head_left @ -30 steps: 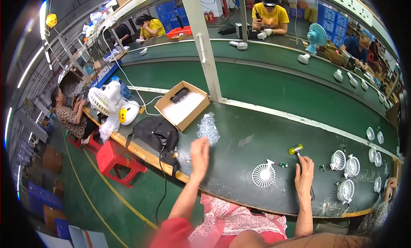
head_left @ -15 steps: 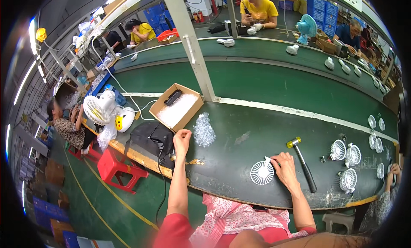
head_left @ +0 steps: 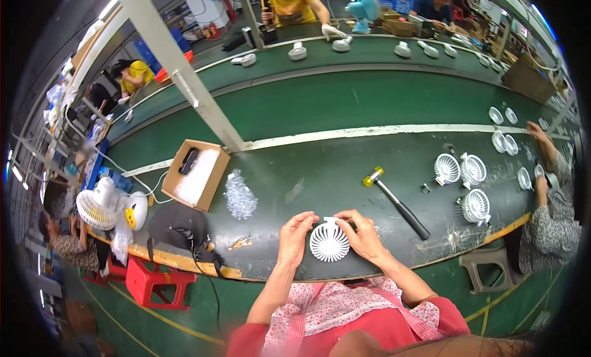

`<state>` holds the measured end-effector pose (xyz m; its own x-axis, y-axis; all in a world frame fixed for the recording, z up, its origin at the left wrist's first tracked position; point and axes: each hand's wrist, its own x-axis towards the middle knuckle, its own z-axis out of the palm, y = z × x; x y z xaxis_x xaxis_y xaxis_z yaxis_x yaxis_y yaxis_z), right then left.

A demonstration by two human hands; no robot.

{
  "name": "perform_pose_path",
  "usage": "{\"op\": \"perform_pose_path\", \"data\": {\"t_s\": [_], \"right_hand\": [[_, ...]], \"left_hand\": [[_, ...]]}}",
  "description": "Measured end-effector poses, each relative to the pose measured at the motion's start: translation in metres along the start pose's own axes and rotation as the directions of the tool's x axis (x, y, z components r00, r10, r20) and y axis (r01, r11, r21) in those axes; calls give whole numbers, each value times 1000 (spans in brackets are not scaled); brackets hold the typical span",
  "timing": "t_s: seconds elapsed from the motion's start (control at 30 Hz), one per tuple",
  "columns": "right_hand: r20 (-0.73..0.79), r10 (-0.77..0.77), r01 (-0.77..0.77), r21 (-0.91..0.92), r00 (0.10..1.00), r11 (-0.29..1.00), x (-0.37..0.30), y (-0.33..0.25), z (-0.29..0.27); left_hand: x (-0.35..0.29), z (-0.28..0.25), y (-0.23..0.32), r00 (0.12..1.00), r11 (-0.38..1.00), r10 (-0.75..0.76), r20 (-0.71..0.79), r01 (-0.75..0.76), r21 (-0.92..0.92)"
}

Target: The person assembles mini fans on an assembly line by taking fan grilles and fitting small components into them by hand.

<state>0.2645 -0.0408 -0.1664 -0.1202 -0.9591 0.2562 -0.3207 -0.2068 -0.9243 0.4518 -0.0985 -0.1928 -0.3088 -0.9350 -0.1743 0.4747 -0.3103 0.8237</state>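
Observation:
A round white fan grille point(head_left: 329, 242) with radial slats lies at the table's near edge, its short neck pointing away from me. My right hand point(head_left: 365, 239) holds it by the neck, thumb and forefinger bent against it. On its other side is my left hand point(head_left: 294, 239), thumb and fingertips pinched close to the neck; whatever is between them is too small to make out. A hammer point(head_left: 400, 202) with a yellow head and black handle lies to the right. Left of my hands is a pile of small clear pieces point(head_left: 239, 195).
A cardboard box point(head_left: 212, 179) of clear pieces and a black bag point(head_left: 178, 227) sit at the left. More white grilles point(head_left: 447, 169) lie at the right, where a co-worker's hand point(head_left: 540, 135) reaches. Beyond a white ledge point(head_left: 345, 134), a green belt carries white fan parts point(head_left: 403, 49).
My left hand has come from beside the clear pieces to the grille. The view has shifted right. A yellow-shirted co-worker's arm now reaches to a part on the belt.

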Motion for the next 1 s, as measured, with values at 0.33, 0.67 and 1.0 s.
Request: {"op": "perform_pose_path", "data": {"t_s": [0.33, 0.67, 1.0], "right_hand": [[-41, -54, 51, -89, 998, 995, -5, 2, 0], [79, 2, -10, 112, 997, 994, 11, 9, -9], [-305, -479, 253, -558, 823, 790, 112, 48, -99]], "left_hand": [[-6, 24, -7, 999, 981, 6, -32, 1, 192], [5, 26, -3, 997, 930, 81, 11, -80, 358], [-7, 27, -26, 935, 791, 351, 53, -326, 517]]}}
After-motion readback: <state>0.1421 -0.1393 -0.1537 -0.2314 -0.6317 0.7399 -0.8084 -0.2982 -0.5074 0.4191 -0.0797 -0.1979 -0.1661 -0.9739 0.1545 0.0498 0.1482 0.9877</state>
